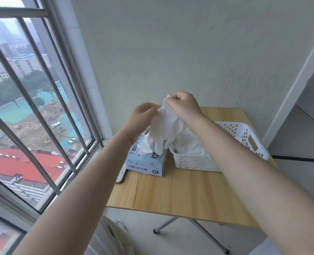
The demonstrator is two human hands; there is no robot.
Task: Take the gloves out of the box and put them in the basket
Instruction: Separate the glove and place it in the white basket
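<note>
Both hands, left [140, 116] and right [182, 105], pinch one white glove [166, 126] above the box [146, 162], likely separating it before the basket [244, 135].

A wooden folding table [180, 196] stands beside a barred window [33, 107] and grey wall [170, 43].

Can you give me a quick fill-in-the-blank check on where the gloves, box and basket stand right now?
1. The right hand and left hand both hold a white ____ above the box.
2. The white basket stands to the ____ of the box.
3. The basket already holds several ____.
4. Box and basket both stand on a ____ table.

Missing words: glove; right; gloves; wooden
</note>
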